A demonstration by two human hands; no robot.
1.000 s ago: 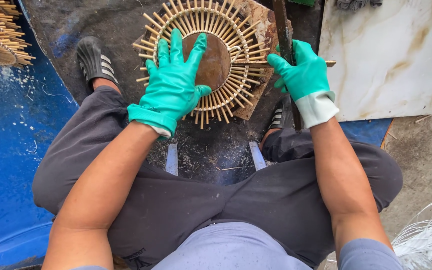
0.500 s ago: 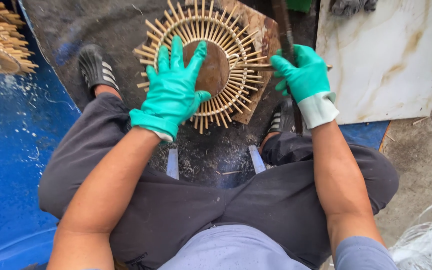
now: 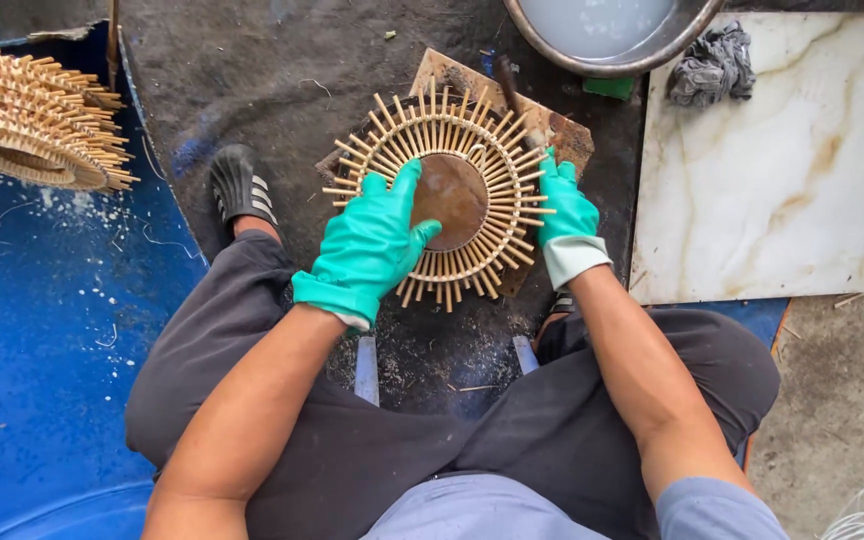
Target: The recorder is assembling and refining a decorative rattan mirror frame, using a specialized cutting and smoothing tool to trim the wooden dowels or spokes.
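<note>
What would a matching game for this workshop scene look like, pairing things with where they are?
Things:
1. left hand
2. right hand
3. metal basin
4. grey rag

Places:
A. top edge of the view, holding pale liquid
B. on the corner of the white slab
C. flat on the round stick frame, thumb toward its brown centre
D. at the frame's right rim

Pairs: 1-C, 2-D, 3-A, 4-B
</note>
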